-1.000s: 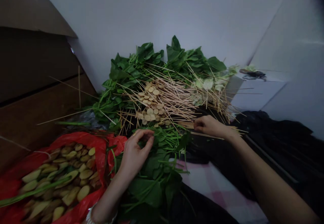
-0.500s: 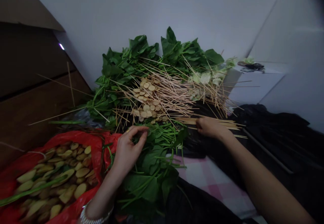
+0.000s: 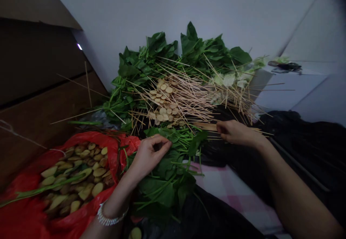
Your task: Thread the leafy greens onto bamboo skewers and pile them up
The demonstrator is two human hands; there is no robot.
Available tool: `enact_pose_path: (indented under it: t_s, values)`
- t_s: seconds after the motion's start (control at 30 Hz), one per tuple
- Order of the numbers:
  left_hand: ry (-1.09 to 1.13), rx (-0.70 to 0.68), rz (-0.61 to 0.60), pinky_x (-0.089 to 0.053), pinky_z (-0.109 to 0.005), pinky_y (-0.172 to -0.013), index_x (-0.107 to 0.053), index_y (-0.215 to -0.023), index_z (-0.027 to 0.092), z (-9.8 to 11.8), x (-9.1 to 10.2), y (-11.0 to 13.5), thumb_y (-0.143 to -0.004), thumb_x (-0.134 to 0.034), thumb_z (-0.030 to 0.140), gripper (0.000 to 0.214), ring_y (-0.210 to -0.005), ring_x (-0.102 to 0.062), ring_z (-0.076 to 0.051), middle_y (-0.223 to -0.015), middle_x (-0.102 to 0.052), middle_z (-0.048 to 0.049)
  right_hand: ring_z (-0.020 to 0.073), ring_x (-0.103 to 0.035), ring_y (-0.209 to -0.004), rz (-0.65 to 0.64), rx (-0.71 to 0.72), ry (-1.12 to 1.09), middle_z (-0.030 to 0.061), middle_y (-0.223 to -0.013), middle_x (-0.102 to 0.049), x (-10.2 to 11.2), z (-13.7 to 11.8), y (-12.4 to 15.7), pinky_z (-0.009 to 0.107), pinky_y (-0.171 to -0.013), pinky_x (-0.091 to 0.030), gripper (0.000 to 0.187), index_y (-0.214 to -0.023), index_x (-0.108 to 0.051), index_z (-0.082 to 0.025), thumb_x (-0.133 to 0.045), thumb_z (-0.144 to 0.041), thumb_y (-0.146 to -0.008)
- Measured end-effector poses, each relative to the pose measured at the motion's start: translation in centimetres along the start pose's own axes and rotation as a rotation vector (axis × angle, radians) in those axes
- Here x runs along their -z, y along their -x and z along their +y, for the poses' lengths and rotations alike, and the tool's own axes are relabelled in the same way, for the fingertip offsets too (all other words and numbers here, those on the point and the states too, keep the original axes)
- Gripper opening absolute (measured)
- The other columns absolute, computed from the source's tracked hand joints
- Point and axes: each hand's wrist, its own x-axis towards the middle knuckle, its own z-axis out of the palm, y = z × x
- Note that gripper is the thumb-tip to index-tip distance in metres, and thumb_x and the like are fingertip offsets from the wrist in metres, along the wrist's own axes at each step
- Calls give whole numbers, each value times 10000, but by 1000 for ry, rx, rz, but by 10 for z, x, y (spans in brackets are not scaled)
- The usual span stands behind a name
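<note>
The left hand (image 3: 150, 155) is curled with its fingertips pinched together among the stems of the greens (image 3: 167, 185); whether it holds a stem is hidden, so I cannot tell. The right hand (image 3: 238, 132) lies with its fingers bent over the loose skewers (image 3: 205, 126), touching them, but how firmly it grips them I cannot tell. Those thin, sharp-looking sticks cross at all angles over the leaves, so a careless tug could snag stems, scatter the pile of tan slices (image 3: 163, 104), or jab a palm. A slack hold could let the skewers slide apart. Below the left wrist sits a red plastic bag (image 3: 31, 199) full of more slices (image 3: 81, 181), and a bracelet (image 3: 112, 214) could catch on it. The greens rest on black cloth (image 3: 302, 141) and pink checked cloth (image 3: 232, 192), before a white wall (image 3: 162, 5).
</note>
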Motion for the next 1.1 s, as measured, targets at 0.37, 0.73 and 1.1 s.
enact_pose_path:
  t_s: [0.37, 0.73, 1.1]
  values:
    - [-367, -260, -195, -479, -327, -746, -741, -948, 254, 1, -30, 9, -878, -621, 304, 148, -848, -598, -222, -847, -677, -56, 137, -519, -646, 257, 303, -319, 1, -751, -613, 4, -58, 11, 239, -620, -358, 137, -870, -568, -200, -472, -111, -831]
    - [-335, -177, -111, -446, -360, -809, -639, -845, 210, 1, -20, 5, -867, -567, 187, 79, -853, -563, -216, -848, -639, -41, 201, -656, -957, 510, 433, -433, 89, -1065, -710, -25, -86, 3, 324, -844, -491, 255, -1132, -616, -181, -452, -155, -938]
    - [695, 356, 109, -522, -269, -767, -706, -972, 157, 6, -6, 0, -779, -731, 372, 290, -836, -690, -184, -894, -759, -69, 149, -629, -679, 750, 529, -229, 61, -830, -661, -41, -102, 8, 250, -570, -475, 326, -1250, -605, -145, -428, -166, -976]
